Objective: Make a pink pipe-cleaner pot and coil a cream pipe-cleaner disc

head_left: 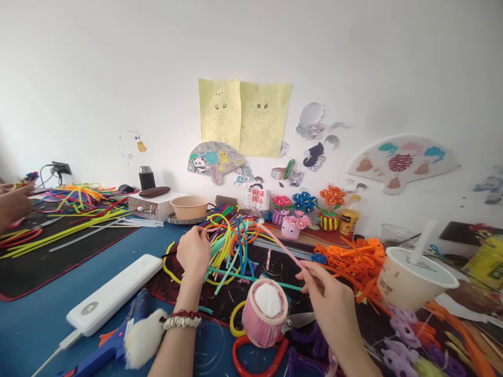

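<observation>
My left hand [193,252] reaches into a tangled heap of coloured pipe cleaners [231,238], its fingers closed among the strands. My right hand [328,296] pinches a long pink pipe cleaner [281,245] that runs from the heap to my fingers. Below and between the hands stands a small pink-wrapped pot [264,314] with white filling. Scissors [301,320] lie just right of the pot, and a red pipe cleaner loop [257,364] curls beneath it.
Orange pipe cleaners [356,262] pile at right beside a lidded drink cup with a straw [412,275]. A white power bank [112,293] and a blue glue gun [113,340] lie left. Finished flower pots [310,209] stand by the wall. Another person's hand [13,201] shows far left.
</observation>
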Tool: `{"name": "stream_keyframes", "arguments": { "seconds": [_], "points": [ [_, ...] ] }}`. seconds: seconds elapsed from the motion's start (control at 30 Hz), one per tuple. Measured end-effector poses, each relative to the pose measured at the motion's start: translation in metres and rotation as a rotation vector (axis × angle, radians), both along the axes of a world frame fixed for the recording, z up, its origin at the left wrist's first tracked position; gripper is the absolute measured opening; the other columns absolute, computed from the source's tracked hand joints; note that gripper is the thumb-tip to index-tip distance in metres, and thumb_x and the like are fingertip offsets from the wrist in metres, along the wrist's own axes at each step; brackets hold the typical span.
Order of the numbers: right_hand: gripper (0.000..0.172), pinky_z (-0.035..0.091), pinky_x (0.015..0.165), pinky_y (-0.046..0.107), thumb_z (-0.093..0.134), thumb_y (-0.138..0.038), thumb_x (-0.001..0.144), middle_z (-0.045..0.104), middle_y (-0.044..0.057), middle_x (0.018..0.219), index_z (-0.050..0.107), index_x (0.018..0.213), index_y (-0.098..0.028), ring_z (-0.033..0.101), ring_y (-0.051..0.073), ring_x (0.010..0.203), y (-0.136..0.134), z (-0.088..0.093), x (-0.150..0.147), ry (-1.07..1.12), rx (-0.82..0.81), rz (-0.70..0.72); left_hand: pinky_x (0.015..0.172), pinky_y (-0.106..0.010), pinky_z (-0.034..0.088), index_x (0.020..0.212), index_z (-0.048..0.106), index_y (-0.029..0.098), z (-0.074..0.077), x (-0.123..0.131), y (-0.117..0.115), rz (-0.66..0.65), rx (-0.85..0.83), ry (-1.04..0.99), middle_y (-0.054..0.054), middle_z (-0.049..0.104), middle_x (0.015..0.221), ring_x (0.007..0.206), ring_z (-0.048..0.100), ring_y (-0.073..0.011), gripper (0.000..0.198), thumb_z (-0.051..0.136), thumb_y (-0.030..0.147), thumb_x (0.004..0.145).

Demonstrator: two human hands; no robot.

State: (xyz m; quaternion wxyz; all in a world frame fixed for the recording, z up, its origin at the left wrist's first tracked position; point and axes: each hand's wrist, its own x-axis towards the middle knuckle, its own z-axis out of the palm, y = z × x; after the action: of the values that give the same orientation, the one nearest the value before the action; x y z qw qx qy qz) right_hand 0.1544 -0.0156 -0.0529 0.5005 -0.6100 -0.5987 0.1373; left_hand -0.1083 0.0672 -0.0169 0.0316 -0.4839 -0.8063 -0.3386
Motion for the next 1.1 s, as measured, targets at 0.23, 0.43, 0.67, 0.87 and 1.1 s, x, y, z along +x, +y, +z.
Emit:
{"name": "stream_keyframes", "arguments": {
  "seconds": [0.23, 0.43, 0.67, 0.87, 1.1],
  "points": [
    [0.030, 0.054, 0.055, 0.027, 0.049, -0.041, 0.088, 0.076, 0.004, 0.072, 0.072, 0.094, -0.022, 0.070, 0.020, 0.056, 0.001, 0.000, 0.000, 0.001, 0.025, 0.007, 0.079, -0.040, 0.051, 0.096, 0.067, 0.016, 0.001, -0.005, 0.000, 0.046, 0.051, -0.177, -0.009, 0.073, 0.091, 0.089, 0.068, -0.0254, 0.027, 0.046, 0.033, 0.097],
    [0.030, 0.054, 0.053, 0.028, 0.050, -0.042, 0.088, 0.076, 0.005, 0.071, 0.072, 0.093, -0.022, 0.069, 0.021, 0.054, 0.000, 0.000, 0.000, 0.010, 0.053, 0.008, 0.083, -0.039, 0.054, 0.100, 0.065, 0.014, 0.001, -0.006, 0.002, 0.070, 0.127, -0.267, -0.005, 0.068, 0.098, 0.088, 0.066, -0.0177, 0.025, 0.057, 0.037, 0.095],
    [0.031, 0.054, 0.052, 0.027, 0.049, -0.042, 0.088, 0.075, 0.005, 0.072, 0.072, 0.094, -0.021, 0.069, 0.020, 0.054, 0.001, 0.000, 0.000, 0.020, 0.032, 0.013, 0.080, -0.038, 0.048, 0.087, 0.061, 0.018, 0.007, -0.002, -0.003, 0.088, 0.389, -0.308, -0.009, 0.073, 0.084, 0.082, 0.067, -0.0256, 0.022, 0.043, 0.026, 0.097],
    [0.033, 0.054, 0.058, 0.028, 0.048, -0.043, 0.089, 0.076, 0.005, 0.073, 0.071, 0.096, -0.021, 0.069, 0.021, 0.057, 0.001, -0.001, -0.001, 0.033, 0.006, 0.018, 0.077, -0.030, 0.047, 0.088, 0.058, 0.021, 0.015, 0.008, -0.013, 0.033, 0.702, -0.282, -0.004, 0.072, 0.079, 0.074, 0.067, -0.0211, 0.023, 0.043, 0.036, 0.096],
    [0.033, 0.052, 0.063, 0.031, 0.047, -0.043, 0.089, 0.076, 0.005, 0.076, 0.071, 0.097, -0.023, 0.070, 0.023, 0.062, 0.001, -0.002, 0.000, 0.007, -0.009, 0.002, 0.069, -0.028, 0.050, 0.092, 0.057, 0.019, 0.032, 0.019, -0.028, -0.018, 1.070, -0.363, 0.000, 0.065, 0.071, 0.065, 0.062, -0.0160, 0.021, 0.048, 0.038, 0.096]
  ]
}}
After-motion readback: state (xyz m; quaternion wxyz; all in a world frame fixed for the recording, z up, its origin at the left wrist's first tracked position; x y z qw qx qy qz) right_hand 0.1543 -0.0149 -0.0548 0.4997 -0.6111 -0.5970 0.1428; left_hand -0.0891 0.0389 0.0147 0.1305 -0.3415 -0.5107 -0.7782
